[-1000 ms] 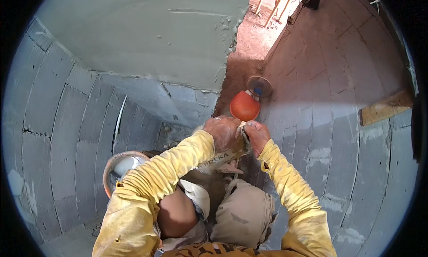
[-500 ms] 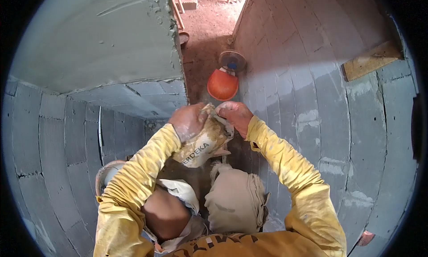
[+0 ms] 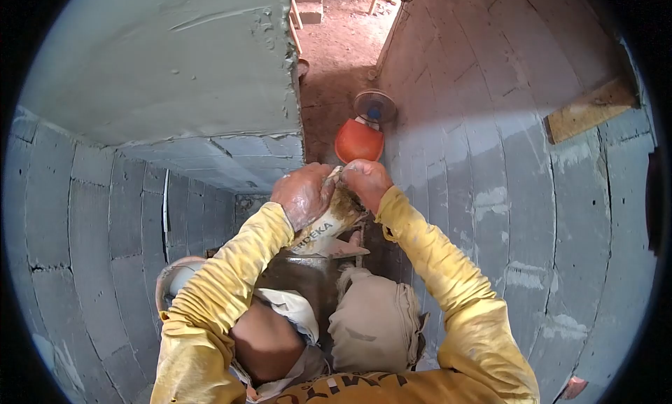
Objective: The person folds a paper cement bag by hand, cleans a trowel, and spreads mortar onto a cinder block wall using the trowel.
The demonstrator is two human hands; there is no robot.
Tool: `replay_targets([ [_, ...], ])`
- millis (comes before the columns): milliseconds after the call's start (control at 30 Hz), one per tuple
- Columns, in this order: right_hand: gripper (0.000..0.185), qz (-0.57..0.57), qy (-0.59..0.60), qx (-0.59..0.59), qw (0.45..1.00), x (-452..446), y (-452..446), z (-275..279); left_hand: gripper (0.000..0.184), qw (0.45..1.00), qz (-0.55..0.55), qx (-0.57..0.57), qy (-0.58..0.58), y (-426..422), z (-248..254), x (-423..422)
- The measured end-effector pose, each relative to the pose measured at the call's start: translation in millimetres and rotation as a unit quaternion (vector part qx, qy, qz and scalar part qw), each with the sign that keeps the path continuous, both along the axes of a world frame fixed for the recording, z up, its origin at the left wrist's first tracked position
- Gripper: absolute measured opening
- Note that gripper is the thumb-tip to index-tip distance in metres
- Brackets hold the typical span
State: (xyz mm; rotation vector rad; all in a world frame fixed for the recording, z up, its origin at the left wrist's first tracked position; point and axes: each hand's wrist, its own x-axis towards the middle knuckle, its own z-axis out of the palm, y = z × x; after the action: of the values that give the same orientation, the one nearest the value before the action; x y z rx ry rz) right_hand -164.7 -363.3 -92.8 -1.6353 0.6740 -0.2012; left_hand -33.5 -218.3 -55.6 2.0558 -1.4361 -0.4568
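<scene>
Gray block wall [image 3: 500, 215] fills the right side. Plastered surface [image 3: 154, 68], upper left. Yellow sleeves [image 3: 231, 267] run up from lower left and lower right, forearms angled in to centre. Printed bag [image 3: 322, 229] is at frame centre, just below both hands. Left hand [image 3: 301, 194]: back up, fingers curled, clamped on bag's top. Right hand [image 3: 368, 184]: fist-like, thumb and fingers pinched on its top edge.

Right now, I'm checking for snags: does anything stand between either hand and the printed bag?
Nothing visible does: the left hand and right hand are both on the printed bag, near its upper end.
</scene>
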Motion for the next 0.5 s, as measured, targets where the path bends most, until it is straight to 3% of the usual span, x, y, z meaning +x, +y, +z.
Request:
replay_targets([
  [100,0.023,-0.032,0.116,0.018,0.993,5,12,28,0.018,0.998,-0.02,0.0,-0.055,3,-1,-2],
  [200,0.014,-0.118,0.088,0.215,0.966,-6,16,22,0.017,0.994,-0.047,0.005,-0.099,3,-4,-6],
  [233,0.015,0.021,0.016,-0.069,0.997,-13,9,7,0.018,0.992,-0.062,0.01,-0.113,4,-5,-7],
  [300,0.02,0.161,-0.054,-0.344,0.924,-22,1,-8,0.019,0.99,-0.076,0.009,-0.116,6,-9,-12],
  [367,0.024,0.205,0.004,-0.368,0.907,-29,-2,-9,0.02,0.989,-0.091,0.006,-0.118,4,-14,-16],
  [400,0.024,0.205,0.006,-0.368,0.907,-28,-1,-14,0.02,0.988,-0.098,0.023,-0.118,4,-16,-16],
  [433,0.027,0.154,0.079,-0.252,0.952,-25,0,-26,0.021,0.987,-0.104,0.039,-0.12,2,-16,-16],
  [500,0.031,0.096,0.147,-0.132,0.976,-27,-6,-53,0.021,0.988,-0.097,0.041,-0.111,2,-13,-21],
])
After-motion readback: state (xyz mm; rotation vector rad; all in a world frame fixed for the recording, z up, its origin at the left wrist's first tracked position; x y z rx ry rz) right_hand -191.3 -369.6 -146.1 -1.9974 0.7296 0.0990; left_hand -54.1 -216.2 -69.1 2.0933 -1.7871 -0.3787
